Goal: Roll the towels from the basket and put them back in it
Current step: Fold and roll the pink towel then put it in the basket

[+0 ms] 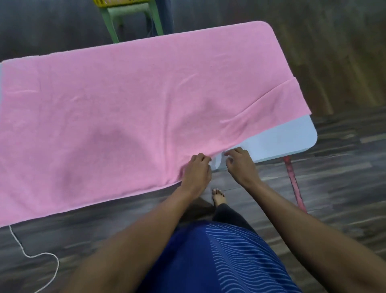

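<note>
Pink towel [125,100] fills the middle of the frame, spread flat over nearly all the tabletop [288,136]. Only the tabletop's corner is bare, at right centre. The step, as I judge it, is squaring the cloth before the first turn. To do it well I should pull out the slanting crease at the right and bring the near hem into a straight line. Both hands should then draw evenly, so the roll starts tight and does not run crooked.

My forearms come up from the bottom of the frame and meet at the near hem, just below centre. My left hand [196,170] lies knuckles up, its fingers [203,158] curled over the hem and pinching it. My right hand [240,165] sits just beside it over the bare strip, fingers bent at the cloth's edge. I cannot tell whether they hold any towel.

The yellow basket [119,2] shows at the top edge on a green stool [129,14], well apart from the towel.
</note>
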